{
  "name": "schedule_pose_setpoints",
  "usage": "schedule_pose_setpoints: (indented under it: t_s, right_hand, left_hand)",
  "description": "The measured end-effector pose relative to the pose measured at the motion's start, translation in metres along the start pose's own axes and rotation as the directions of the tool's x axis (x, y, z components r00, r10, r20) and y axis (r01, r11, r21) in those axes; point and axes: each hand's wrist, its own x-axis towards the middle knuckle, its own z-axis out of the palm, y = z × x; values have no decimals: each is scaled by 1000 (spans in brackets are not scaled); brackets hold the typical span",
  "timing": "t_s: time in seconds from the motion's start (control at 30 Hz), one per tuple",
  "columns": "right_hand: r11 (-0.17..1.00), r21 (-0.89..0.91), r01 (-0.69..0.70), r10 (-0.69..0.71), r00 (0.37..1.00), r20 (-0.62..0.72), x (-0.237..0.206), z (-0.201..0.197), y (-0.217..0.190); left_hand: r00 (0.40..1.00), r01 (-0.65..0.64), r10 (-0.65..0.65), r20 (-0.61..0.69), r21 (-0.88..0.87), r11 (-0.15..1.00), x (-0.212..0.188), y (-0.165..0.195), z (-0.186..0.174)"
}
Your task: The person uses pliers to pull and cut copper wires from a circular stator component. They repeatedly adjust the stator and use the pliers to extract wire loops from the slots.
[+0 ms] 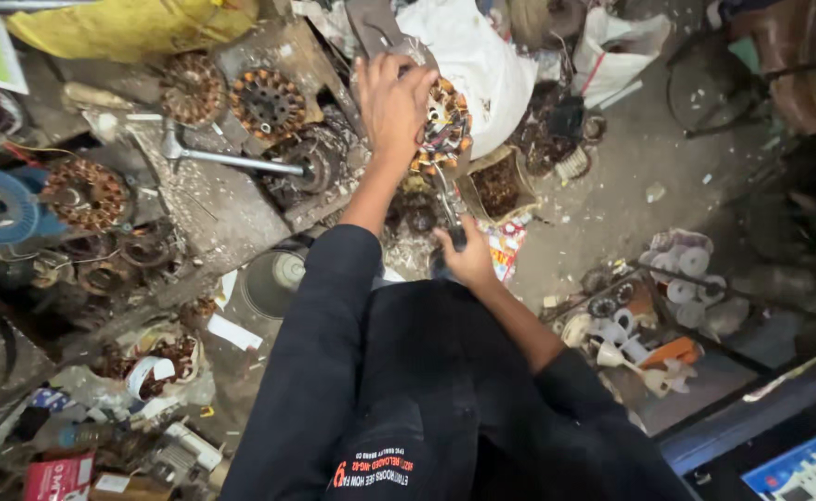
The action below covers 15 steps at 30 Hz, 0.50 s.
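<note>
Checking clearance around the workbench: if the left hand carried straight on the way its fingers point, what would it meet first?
The left hand points up-frame; past the wound stator it rests on, likely the white sack; depth unclear.

Left hand [394, 102] on stator [445, 125]; right hand [468, 258] below, perhaps gripping tool.

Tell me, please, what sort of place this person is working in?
Probably a small motor or fan repair workshop: copper-wound stators lie on a worn wooden bench, the left hand rests on another stator, and a hammer lies nearby.
</note>
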Motion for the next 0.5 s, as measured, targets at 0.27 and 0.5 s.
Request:
schedule_pose_setpoints:
  t_s: [0.27,0.5]
  right_hand:
    - [957,178,-230,153,919,363,-29,-63,25]
    - [969,181,-169,98,932,348,-13,-55,7]
  left_hand:
    - [999,32,-32,21,-22,999,1,7,-2]
    - [998,49,-47,39,-45,998,0,4,1]
